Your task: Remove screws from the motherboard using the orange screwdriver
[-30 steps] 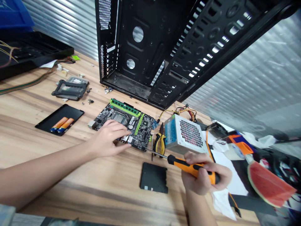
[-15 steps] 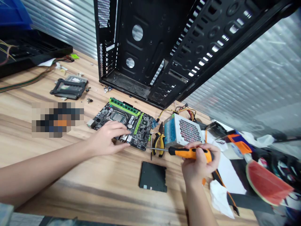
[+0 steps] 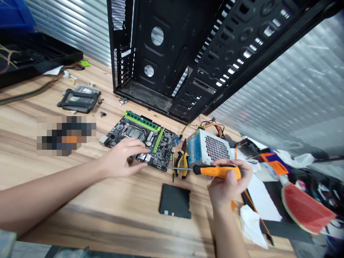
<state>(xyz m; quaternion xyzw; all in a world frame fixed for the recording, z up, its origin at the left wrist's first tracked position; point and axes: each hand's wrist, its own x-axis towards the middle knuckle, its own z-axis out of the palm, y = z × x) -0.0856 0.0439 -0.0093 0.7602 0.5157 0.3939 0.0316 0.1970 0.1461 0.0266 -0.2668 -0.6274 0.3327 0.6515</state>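
Note:
A motherboard (image 3: 167, 139) with lime-green slots and a bare processor in its socket lies on the wooden table. My left hand (image 3: 125, 157) holds it by the near left part, fingers over the board and thumb by the near edge. An orange and black screwdriver (image 3: 215, 171) is gripped in my right hand (image 3: 228, 186). Its shaft points left, and the tip is at the board's near right corner. Yellow-handled pliers (image 3: 182, 163) lie just behind the shaft. Closer to me rests a flat black square drive (image 3: 175, 201).
A black computer case (image 3: 166, 86) stands open behind the board. To the right are a power supply (image 3: 209, 145) with cables, a crumpled tissue (image 3: 252, 224) and a watermelon slice (image 3: 306, 209). A bracketed drive (image 3: 79, 98) lies at the left, near a blurred-out patch.
The screwdriver handle has turned slightly and my right hand has shifted a little to the right. My left hand and the board are practically still.

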